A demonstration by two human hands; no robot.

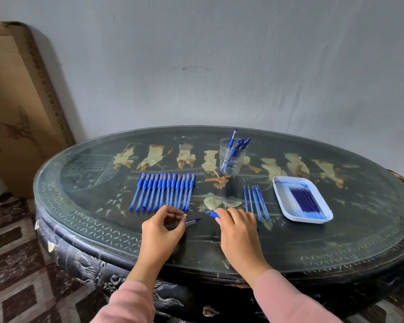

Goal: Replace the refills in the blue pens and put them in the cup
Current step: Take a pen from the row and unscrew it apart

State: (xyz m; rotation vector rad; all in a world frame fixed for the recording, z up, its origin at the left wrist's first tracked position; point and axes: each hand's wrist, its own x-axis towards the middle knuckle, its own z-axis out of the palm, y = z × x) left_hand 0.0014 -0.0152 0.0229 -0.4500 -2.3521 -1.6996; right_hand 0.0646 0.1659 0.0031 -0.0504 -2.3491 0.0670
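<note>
Two hands meet in front of the cup (223, 148): left hand (160, 229) pinching a small pen piece (193, 221), right hand (239, 229) gripping the blue pen (212, 214), light slick plastic, likely best held at its grip.

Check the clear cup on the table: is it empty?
No, the clear cup holds several blue pens that stick up above its rim.
</note>
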